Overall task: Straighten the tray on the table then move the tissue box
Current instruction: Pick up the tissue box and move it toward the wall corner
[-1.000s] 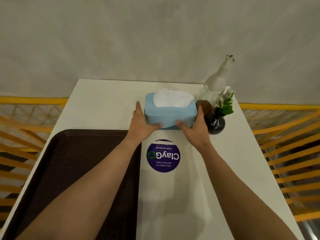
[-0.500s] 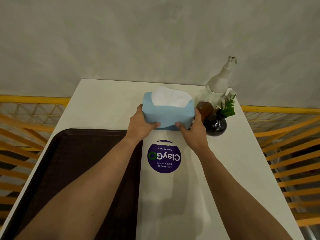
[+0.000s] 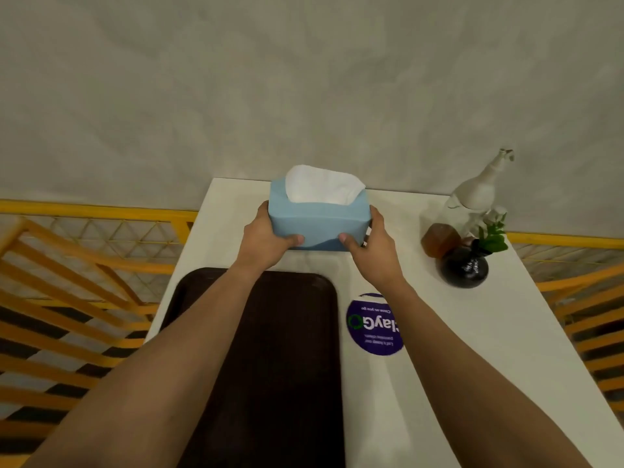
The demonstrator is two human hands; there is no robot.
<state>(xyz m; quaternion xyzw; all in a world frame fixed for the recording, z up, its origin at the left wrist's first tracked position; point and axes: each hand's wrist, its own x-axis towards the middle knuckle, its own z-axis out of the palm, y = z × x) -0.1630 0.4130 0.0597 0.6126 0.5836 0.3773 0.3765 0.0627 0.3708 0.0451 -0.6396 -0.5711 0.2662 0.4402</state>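
A light blue tissue box (image 3: 317, 221) with white tissue sticking out of its top is held between both hands near the far edge of the white table (image 3: 472, 349). My left hand (image 3: 266, 238) grips its left end and my right hand (image 3: 374, 248) grips its right end. The box sits just beyond the far end of the dark brown tray (image 3: 290, 366). The tray lies lengthwise along the table's left side, partly covered by my left forearm. Whether the box rests on the table or hovers slightly above it is unclear.
A round black vase (image 3: 462, 268) with a green sprig, a brown block (image 3: 440, 239) and a white bottle-shaped figure (image 3: 479, 194) stand at the far right. A purple round sticker (image 3: 373, 324) lies right of the tray. Yellow railings (image 3: 84, 265) flank the table; a grey wall is behind.
Both hands have carried the tissue box leftwards, away from the vase, to a spot beyond the tray's far end. The view has shifted to the left as well.
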